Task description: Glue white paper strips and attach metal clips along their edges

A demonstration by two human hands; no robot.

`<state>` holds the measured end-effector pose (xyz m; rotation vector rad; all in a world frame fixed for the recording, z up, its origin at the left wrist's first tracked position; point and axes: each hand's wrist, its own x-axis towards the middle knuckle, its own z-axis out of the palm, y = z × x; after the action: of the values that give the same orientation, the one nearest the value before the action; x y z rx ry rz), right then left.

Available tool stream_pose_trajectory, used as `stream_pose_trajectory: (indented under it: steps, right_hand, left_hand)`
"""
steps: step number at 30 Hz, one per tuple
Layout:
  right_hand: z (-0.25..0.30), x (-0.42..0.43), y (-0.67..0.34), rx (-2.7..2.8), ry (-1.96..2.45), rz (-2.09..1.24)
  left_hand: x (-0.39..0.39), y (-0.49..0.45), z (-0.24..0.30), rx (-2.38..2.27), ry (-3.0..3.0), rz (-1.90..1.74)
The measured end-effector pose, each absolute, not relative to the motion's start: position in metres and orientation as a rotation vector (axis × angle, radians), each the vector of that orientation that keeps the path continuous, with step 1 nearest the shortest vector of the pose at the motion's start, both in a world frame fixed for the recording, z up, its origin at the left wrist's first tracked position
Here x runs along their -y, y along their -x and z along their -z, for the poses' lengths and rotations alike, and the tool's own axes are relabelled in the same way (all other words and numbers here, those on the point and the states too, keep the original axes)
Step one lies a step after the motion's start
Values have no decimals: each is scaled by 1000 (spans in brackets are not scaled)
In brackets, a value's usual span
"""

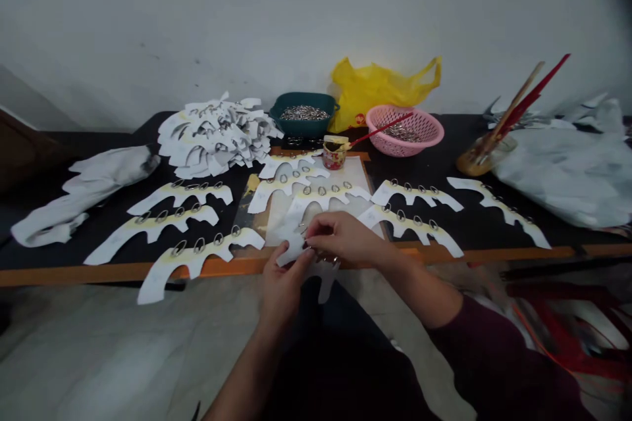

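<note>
My left hand [282,279] pinches the lower edge of a white cut-out piece [292,237] at the front edge of the black table [474,227]. My right hand [340,240] lies over the same piece with fingers curled, pinching at a small metal ring near its edge. Part of the piece [323,279] hangs below the table edge. Finished white pieces with metal rings [197,250] lie in rows to the left, and others [412,223] to the right.
A heap of white cut-outs [217,135] sits at the back left. Behind are a green tub of metal rings [303,113], a yellow bag [375,89], a pink basket [405,130], and a small glue pot with brush [334,152]. Grey sheets [567,171] lie right.
</note>
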<state>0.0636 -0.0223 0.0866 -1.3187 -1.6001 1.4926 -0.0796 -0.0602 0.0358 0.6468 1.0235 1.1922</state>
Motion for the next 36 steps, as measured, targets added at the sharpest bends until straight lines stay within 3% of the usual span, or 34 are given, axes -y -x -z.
stream_pose_trajectory:
  steps: [16,22,32,36]
  right_hand:
    - [-70,22,-45,1509,1551,-1230]
    - [-77,18,-52,1499,1422,-1501]
    - [-69,22,-77,1693,1376,-1332]
    - [-64,22,-74,1558,1389,-1438]
  left_hand:
    - [64,58,-25,-1234,-624,-1443]
    - [58,60,-29,-1227,-551,-1436]
    - [56,71,-35,-1137,-452,-1392]
    - [63,66,-32,-989,-517,-1337]
